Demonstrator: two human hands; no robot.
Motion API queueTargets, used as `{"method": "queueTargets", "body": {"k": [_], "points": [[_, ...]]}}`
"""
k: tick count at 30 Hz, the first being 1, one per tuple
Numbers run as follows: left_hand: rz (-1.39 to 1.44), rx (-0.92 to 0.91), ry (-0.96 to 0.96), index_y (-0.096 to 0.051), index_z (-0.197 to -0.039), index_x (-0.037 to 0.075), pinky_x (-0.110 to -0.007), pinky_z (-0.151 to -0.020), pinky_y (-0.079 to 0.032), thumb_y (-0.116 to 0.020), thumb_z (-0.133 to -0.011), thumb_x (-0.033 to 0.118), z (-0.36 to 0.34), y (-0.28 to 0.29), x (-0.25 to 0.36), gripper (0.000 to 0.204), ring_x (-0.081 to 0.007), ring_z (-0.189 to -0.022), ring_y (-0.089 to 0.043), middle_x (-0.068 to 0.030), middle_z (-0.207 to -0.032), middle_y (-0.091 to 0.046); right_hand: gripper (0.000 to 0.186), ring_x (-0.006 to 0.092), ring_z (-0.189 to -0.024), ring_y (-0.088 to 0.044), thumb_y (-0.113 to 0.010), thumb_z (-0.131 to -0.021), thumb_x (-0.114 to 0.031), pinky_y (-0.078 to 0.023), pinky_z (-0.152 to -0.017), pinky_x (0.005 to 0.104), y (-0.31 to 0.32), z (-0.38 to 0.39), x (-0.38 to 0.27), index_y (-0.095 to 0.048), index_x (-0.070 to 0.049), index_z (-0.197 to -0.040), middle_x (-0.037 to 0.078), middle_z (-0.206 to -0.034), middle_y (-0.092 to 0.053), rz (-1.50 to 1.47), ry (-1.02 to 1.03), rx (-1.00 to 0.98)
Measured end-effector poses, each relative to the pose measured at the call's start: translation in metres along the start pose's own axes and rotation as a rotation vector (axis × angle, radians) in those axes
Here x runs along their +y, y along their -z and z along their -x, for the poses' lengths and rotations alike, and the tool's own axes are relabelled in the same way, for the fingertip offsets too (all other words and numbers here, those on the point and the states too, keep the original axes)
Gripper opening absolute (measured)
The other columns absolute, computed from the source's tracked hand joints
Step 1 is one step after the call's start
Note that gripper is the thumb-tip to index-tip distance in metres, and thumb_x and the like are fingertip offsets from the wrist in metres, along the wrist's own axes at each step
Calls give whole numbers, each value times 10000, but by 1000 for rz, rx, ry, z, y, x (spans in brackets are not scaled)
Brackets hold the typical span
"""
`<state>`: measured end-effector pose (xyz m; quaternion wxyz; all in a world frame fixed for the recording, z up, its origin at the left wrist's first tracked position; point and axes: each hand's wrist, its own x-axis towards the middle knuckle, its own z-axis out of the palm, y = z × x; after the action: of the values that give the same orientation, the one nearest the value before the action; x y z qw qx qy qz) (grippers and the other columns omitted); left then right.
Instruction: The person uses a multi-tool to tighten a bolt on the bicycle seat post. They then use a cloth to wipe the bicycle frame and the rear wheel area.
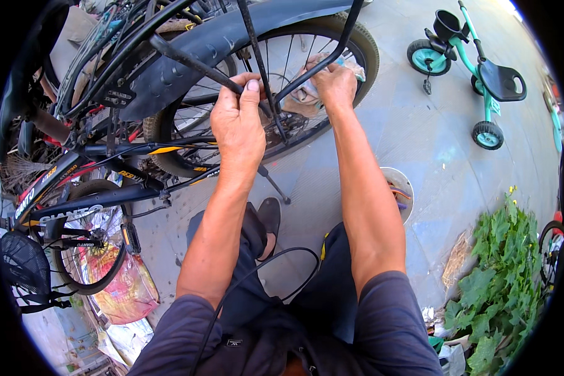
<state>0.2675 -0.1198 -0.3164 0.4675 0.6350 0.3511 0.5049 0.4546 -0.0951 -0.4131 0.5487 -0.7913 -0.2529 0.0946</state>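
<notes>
A black bicycle stands in front of me, its rear wheel [371, 59] under a dark mudguard [163, 81] and a black tubular rack [191, 62]. My left hand [239, 122] is closed around a tube of this rack, the thumb on top and the fingertips partly hidden. To its right, my right hand [336, 84] grips a crumpled, stained pale rag [304, 99] against the rack tube beside the spokes. Part of the rag hangs below the tube, in front of the wheel.
A teal and black children's tricycle [504, 81] stands at the far right. Near my right forearm is a round white container [398, 188] with coloured items inside. Leafy plants [498, 276] grow at the lower right. More bicycle parts crowd the left, above a colourful sack [125, 291].
</notes>
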Motion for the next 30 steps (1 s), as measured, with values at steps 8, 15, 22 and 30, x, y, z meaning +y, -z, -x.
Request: {"method": "queueTargets", "body": {"k": [8, 15, 22, 30], "points": [[10, 4, -13, -641, -1086, 2, -262, -802, -487, -570, -1018, 152, 2, 3, -1, 179, -104, -858, -596, -41, -902, -669, 349, 144, -759, -621, -776, -824, -354, -495, -762, 327, 23, -1, -39, -787, -44, -982, 87, -780, -724, -264, -21, 134], [18, -42, -4, -643, -1121, 1, -293, -854, -508, -574, -1018, 157, 1, 7, -1, 199, -121, -896, -621, -65, -937, -695, 402, 310, -953, -708, -767, -784, -378, -534, -849, 408, 23, 0, -25, -762, -99, -1073, 177, -969, -735, 344, 38, -178], [47, -33, -20, -649, -1052, 1, -237, -714, -467, -581, -1011, 146, -1, 6, -1, 166, -75, -794, -556, -14, -861, -648, 474, 337, -1052, -684, -762, -771, -383, -516, -925, 412, 36, 5, -23, -738, -93, -1145, 207, -1085, -715, 505, 41, -477], [10, -51, 36, -646, -1108, 5, -299, -871, -514, -576, -1014, 149, 0, 6, 1, 185, -122, -897, -621, -53, -939, -680, 279, 178, -785, -676, -721, -826, -217, -527, -727, 346, 30, 2, -31, -760, -13, -1013, 122, -870, -742, -278, -5, -377]]}}
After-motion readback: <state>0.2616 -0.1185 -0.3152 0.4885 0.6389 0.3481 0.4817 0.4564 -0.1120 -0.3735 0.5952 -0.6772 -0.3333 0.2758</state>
